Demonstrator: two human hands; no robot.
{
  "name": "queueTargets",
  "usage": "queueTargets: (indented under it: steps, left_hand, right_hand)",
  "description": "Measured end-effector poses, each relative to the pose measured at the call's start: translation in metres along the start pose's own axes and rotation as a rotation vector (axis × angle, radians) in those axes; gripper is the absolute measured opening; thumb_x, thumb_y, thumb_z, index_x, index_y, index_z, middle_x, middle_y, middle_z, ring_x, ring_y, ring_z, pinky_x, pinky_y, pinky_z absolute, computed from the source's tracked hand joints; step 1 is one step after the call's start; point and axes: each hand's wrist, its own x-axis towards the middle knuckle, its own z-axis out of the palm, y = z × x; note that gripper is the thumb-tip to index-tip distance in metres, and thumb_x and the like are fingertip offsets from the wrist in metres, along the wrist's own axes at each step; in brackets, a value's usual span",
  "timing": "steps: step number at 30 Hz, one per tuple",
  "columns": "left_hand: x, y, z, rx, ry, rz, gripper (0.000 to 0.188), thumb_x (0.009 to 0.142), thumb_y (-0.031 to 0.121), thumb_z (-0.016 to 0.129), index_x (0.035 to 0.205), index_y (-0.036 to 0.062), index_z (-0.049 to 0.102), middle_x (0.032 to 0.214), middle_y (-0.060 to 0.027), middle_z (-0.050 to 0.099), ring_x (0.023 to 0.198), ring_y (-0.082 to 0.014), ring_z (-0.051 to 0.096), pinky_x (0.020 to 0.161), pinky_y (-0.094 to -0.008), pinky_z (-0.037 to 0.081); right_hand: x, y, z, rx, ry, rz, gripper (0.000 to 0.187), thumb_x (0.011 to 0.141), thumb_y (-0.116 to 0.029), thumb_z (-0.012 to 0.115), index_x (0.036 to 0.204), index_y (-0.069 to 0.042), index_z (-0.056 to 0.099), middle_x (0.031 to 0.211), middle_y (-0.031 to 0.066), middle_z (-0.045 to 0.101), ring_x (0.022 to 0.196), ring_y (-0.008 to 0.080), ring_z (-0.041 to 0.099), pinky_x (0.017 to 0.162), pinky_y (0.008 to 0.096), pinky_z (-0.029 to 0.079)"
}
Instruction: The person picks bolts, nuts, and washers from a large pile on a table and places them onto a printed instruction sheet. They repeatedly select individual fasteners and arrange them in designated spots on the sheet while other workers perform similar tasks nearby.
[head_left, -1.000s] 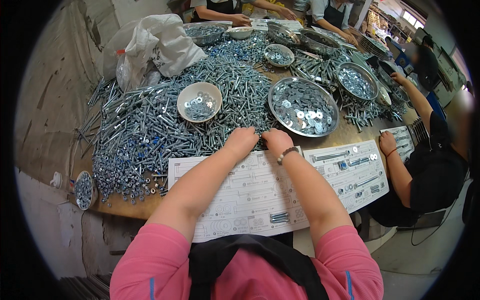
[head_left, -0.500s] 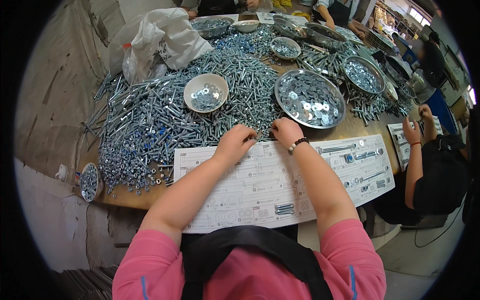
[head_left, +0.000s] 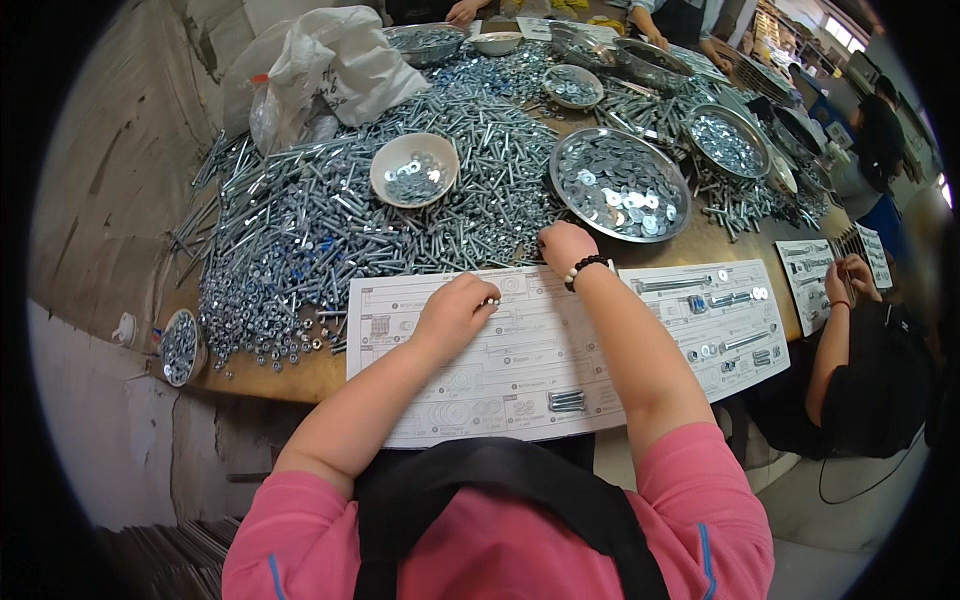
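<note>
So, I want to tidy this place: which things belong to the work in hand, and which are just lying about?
Seemingly in the work:
small part at the fingertips of the left hand
sheet, with bolts laid on it
hardware heap by the right hand
washer tray

Seemingly just lying about:
white bag, upper left, contents hidden
dark stack, lower left

Brown table [head_left: 300, 380] beneath heaped bolts [head_left: 500, 170], printed sheet [head_left: 525, 362]

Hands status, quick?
Left hand: pinching small metal piece over printed sheet. Right hand: at bolt pile edge, grip unclear. Steel bowl close beside it.
</note>
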Motion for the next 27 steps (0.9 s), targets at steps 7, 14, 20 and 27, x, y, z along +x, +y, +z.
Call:
queueTargets:
  steps: [7,14,20,27]
  left_hand:
    - [-0.002,0.011,-0.009,0.028,0.056,0.088,0.011,0.075,0.008,0.061,0.086,0.0069,0.06,0.082,-0.0071,0.055,0.078,-0.0259,0.054,0.068,-0.0357,0.045]
    - [-0.002,0.024,0.004,-0.026,-0.014,0.035,0.011,0.076,0.01,0.06,0.087,0.0088,0.06,0.083,-0.0071,0.055,0.079,-0.0262,0.055,0.068,-0.0362,0.045]
    - [0.002,0.052,0.045,-0.084,-0.215,0.141,0.011,0.076,0.013,0.059,0.087,0.0107,0.061,0.083,-0.006,0.055,0.08,-0.0256,0.056,0.068,-0.0359,0.046]
    - [0.012,0.083,0.094,0.044,-0.43,0.265,0.011,0.076,0.014,0.058,0.085,0.0106,0.062,0.084,-0.0071,0.056,0.079,-0.0268,0.057,0.067,-0.0365,0.047]
  right_hand:
    - [-0.003,0.004,0.004,0.084,0.108,-0.004,0.014,0.079,-0.012,0.055,0.088,-0.004,0.062,0.087,0.0159,0.059,0.084,0.0329,0.058,0.074,0.0399,0.048]
    - [-0.094,0.018,-0.038,0.461,0.159,-0.141,0.011,0.073,-0.014,0.06,0.081,-0.007,0.063,0.079,0.01,0.06,0.075,0.0271,0.058,0.066,0.0359,0.047]
    - [-0.205,0.026,-0.02,0.286,0.136,-0.171,0.008,0.071,-0.013,0.06,0.079,-0.01,0.061,0.076,0.0073,0.057,0.072,0.0267,0.057,0.061,0.0363,0.047]
    - [-0.248,0.026,-0.004,0.122,0.259,-0.164,0.009,0.072,-0.01,0.057,0.08,-0.011,0.057,0.074,0.0048,0.052,0.067,0.0238,0.056,0.056,0.0346,0.046]
